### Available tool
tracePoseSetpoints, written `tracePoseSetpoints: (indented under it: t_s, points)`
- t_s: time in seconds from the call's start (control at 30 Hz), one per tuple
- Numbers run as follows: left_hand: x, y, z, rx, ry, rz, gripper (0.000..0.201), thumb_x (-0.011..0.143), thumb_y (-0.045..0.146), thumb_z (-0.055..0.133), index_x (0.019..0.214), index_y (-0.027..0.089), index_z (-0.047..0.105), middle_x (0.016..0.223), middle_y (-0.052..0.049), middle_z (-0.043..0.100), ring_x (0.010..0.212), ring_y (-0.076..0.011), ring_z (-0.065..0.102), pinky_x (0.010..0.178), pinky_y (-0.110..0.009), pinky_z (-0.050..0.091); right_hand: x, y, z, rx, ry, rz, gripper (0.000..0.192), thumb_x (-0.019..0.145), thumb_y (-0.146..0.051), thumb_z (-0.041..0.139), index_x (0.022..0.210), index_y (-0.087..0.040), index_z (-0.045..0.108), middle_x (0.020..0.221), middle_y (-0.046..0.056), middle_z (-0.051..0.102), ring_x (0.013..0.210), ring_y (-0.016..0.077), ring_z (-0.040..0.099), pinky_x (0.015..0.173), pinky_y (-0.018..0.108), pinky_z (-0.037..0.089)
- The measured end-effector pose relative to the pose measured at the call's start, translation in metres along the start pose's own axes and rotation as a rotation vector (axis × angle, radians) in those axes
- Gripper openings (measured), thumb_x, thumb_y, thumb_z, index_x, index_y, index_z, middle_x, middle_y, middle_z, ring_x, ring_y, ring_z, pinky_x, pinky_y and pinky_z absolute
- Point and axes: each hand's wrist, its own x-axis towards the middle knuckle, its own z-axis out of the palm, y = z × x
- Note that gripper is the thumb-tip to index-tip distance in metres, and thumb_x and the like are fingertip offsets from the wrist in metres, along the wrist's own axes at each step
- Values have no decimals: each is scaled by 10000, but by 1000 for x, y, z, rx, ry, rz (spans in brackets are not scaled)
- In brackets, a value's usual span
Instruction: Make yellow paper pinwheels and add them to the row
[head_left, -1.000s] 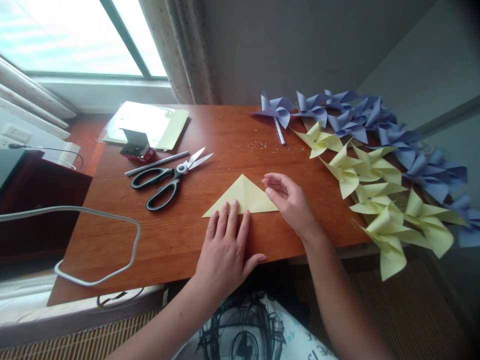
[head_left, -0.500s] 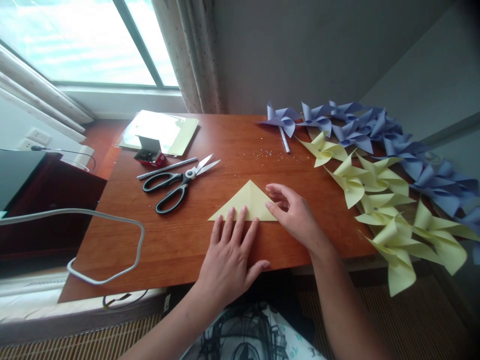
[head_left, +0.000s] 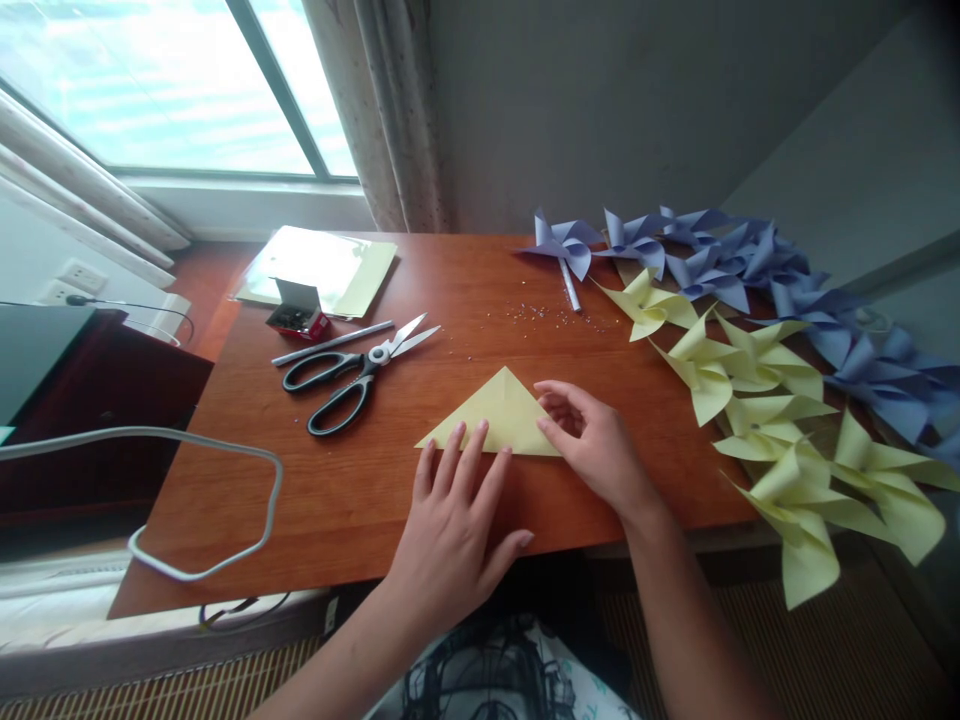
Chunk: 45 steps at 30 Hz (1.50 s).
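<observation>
While the left hand [head_left: 457,520] lies flat with its fingers [head_left: 469,455] spread and pressing on the near edge of the folded yellow paper triangle [head_left: 501,418], the right hand [head_left: 600,450] has drawn in closer to the triangle's right corner than it was a second ago, its fingers now curled and resting on that corner rather than hovering just beside it. Neither hand grips anything: the left is open and flat, the right loosely bent with its fingertips on the paper. The triangle sits near the front middle of the wooden counter [head_left: 360,500], point away from the person, and it has barely shifted between the pictures; most of the apparent movement comes from the head camera tilting. As a judgement, the fold is being pinned and sharpened, so the work on this sheet is at an early stage. Black-handled scissors [head_left: 352,375] and a thin stick [head_left: 334,342] lie to the left, well apart from the paper, while finished yellow pinwheels [head_left: 750,390] and blue pinwheels [head_left: 720,260] crowd the right side.
</observation>
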Motion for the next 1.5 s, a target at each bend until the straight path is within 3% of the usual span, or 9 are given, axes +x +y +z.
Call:
tracePoseSetpoints:
  t_s: [0.13, 0.23, 0.33, 0.47, 0.6, 0.87, 1.07, 1.27, 1.5]
  points:
    - [-1, -12, -16, -295, 58, 0, 462, 959, 261, 547, 1408, 153, 535, 1517, -161, 509, 1428, -293, 436, 1160, -440, 388, -5, 0, -4, 28, 90, -65, 204, 897, -245, 665, 1095, -232, 714, 1020, 59, 735, 929, 209, 685, 854, 354, 557]
    - [3, -22, -28, -594, 5, -135, 313, 969, 297, 557, 1247, 187, 650, 1275, -121, 691, 1174, -250, 642, 1005, -351, 507, -10, -8, -4, 46, 174, -164, 103, 917, -229, 657, 989, -247, 728, 971, 44, 710, 914, 205, 669, 809, 337, 548]
    - [12, -28, -35, -983, -64, -372, 392, 976, 428, 555, 1281, 203, 652, 1283, -119, 699, 1146, -279, 664, 977, -370, 522, -19, -17, -2, 31, 229, -275, 142, 922, -164, 645, 926, -272, 738, 950, 33, 681, 923, 202, 661, 804, 341, 537]
    - [30, -28, -39, -1598, -80, -552, 611, 937, 617, 526, 1407, 229, 560, 1370, -129, 658, 1203, -314, 647, 997, -436, 525, -33, -24, 2, -23, 214, -388, 274, 895, -73, 637, 975, -312, 746, 955, 23, 674, 892, 194, 662, 793, 350, 547]
    - [48, -23, -43, -1851, -65, -684, 594, 931, 595, 533, 1352, 183, 602, 1248, -130, 723, 1146, -297, 684, 973, -398, 536, -42, -23, 7, -99, 160, -485, 383, 863, -2, 607, 1022, -324, 736, 988, 36, 682, 930, 214, 654, 803, 379, 559]
    - [57, -24, -35, -1884, -20, -784, 418, 843, 213, 682, 1254, 148, 655, 1143, -104, 768, 1027, -278, 734, 887, -351, 575, -49, -26, 6, -158, 10, -528, 454, 820, 3, 556, 1160, -274, 676, 1193, 89, 658, 1066, 255, 625, 914, 459, 553]
    - [55, -29, -27, -1813, -10, -809, 391, 784, 193, 743, 1165, 122, 688, 1141, -132, 769, 1041, -312, 728, 864, -357, 577, -42, -35, 2, -207, 82, -457, 491, 888, -49, 555, 1288, -328, 611, 1266, 76, 649, 1171, 253, 629, 997, 444, 544]
    - [53, -30, -28, -1693, -68, -727, 429, 775, 254, 792, 1179, 134, 708, 1061, -122, 790, 990, -314, 741, 893, -388, 561, -26, -39, 2, -232, 121, -397, 462, 918, -87, 526, 1322, -302, 585, 1320, 93, 614, 947, 203, 675, 910, 401, 580]
    - [50, -37, -32, -1671, -189, -701, 414, 757, 242, 798, 1152, 141, 729, 1069, -117, 789, 1000, -315, 738, 938, -413, 551, -10, -34, -4, -340, 237, -332, 366, 916, -182, 603, 1270, -270, 623, 1354, 109, 601, 1296, 292, 540, 1081, 497, 476]
